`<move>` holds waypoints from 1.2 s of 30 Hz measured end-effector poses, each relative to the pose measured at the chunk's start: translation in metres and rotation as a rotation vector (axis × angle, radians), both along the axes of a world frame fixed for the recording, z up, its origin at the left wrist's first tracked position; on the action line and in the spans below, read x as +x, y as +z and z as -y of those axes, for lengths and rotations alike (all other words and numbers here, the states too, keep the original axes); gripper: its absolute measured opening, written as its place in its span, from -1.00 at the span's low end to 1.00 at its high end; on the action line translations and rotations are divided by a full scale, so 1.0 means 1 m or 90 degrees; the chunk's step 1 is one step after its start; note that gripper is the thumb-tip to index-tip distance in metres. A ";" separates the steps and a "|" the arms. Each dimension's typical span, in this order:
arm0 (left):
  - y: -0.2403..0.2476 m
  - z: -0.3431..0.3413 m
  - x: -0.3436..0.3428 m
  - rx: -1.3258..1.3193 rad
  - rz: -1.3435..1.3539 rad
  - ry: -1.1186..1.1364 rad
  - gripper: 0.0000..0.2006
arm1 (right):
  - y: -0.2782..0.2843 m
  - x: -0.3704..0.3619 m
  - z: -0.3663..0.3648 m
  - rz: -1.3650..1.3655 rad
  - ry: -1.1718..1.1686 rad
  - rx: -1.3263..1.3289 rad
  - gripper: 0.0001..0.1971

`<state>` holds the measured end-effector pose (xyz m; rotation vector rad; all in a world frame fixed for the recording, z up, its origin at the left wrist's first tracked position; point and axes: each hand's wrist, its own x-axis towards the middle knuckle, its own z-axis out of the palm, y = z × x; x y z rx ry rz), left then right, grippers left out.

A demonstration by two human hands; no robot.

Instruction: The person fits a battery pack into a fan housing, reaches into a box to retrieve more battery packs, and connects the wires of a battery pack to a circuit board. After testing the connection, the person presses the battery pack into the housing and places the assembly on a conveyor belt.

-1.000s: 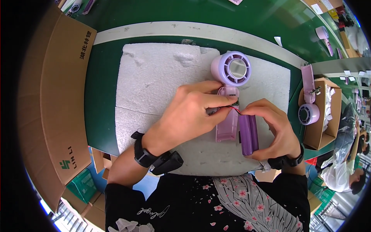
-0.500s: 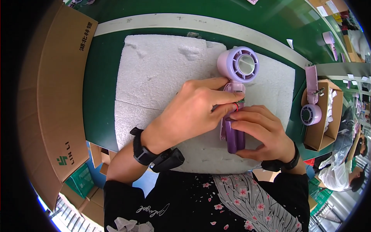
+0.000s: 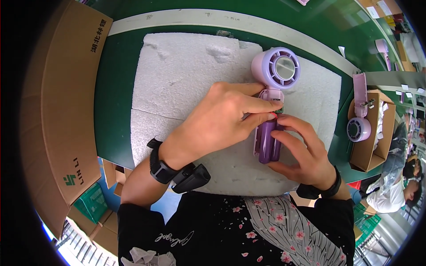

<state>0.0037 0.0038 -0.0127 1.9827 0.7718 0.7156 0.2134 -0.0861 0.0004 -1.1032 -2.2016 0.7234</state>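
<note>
At the left of the table (image 3: pixel 114 88), a large carton (image 3: pixel 69 106) hides the edge; past the right edge of the foam slab (image 3: pixel 173 80) lies another fan (image 3: pixel 364 126). Toward that edge, the left hand (image 3: pixel 224 110) pinches a mostly hidden circuit board (image 3: pixel 280 111); the right hand (image 3: pixel 307 150) grips purple batteries (image 3: pixel 266 144) over a lilac fan (image 3: pixel 268 66).

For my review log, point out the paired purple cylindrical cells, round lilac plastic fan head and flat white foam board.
Paired purple cylindrical cells (image 3: pixel 267 142): head view, side of the left cell.
Round lilac plastic fan head (image 3: pixel 281 68): head view, silver central disc.
Flat white foam board (image 3: pixel 177 84): head view, bare upper left surface.
</note>
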 end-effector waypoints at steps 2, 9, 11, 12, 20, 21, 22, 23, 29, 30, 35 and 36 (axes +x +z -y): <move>0.002 -0.001 -0.001 -0.005 -0.004 -0.008 -0.70 | 0.001 0.001 0.000 -0.008 -0.019 -0.005 -0.35; -0.001 -0.005 -0.002 -0.017 0.033 -0.036 -0.74 | 0.005 0.002 -0.001 0.043 -0.012 0.026 -0.43; -0.004 -0.005 -0.002 -0.009 0.048 -0.029 -0.75 | 0.005 -0.001 0.000 0.048 -0.017 0.028 -0.43; -0.006 -0.004 -0.002 -0.003 0.065 -0.025 -0.76 | 0.004 -0.001 0.002 0.055 -0.026 0.027 -0.44; -0.002 -0.008 -0.005 -0.042 0.033 -0.047 -0.75 | 0.005 -0.002 0.005 0.059 -0.072 0.009 -0.46; -0.001 -0.009 -0.005 -0.052 0.020 -0.054 -0.74 | 0.005 -0.002 0.005 0.058 -0.075 0.005 -0.46; 0.000 -0.009 -0.005 -0.054 0.020 -0.054 -0.74 | 0.004 -0.002 0.005 0.059 -0.075 0.004 -0.46; 0.000 -0.009 -0.005 -0.059 0.018 -0.055 -0.73 | 0.004 -0.003 0.006 0.058 -0.079 0.004 -0.46; -0.005 -0.010 -0.007 -0.035 0.017 -0.060 -0.73 | 0.003 -0.003 0.004 0.069 -0.079 0.014 -0.48; -0.004 -0.010 -0.006 -0.036 0.017 -0.061 -0.73 | 0.003 -0.001 0.003 0.070 -0.080 0.013 -0.48; -0.001 -0.009 -0.004 -0.057 0.015 -0.045 -0.72 | -0.002 0.001 -0.004 0.020 -0.056 -0.015 -0.54; -0.002 -0.009 -0.004 -0.039 0.019 -0.046 -0.72 | -0.004 -0.001 -0.003 -0.009 -0.072 -0.030 -0.56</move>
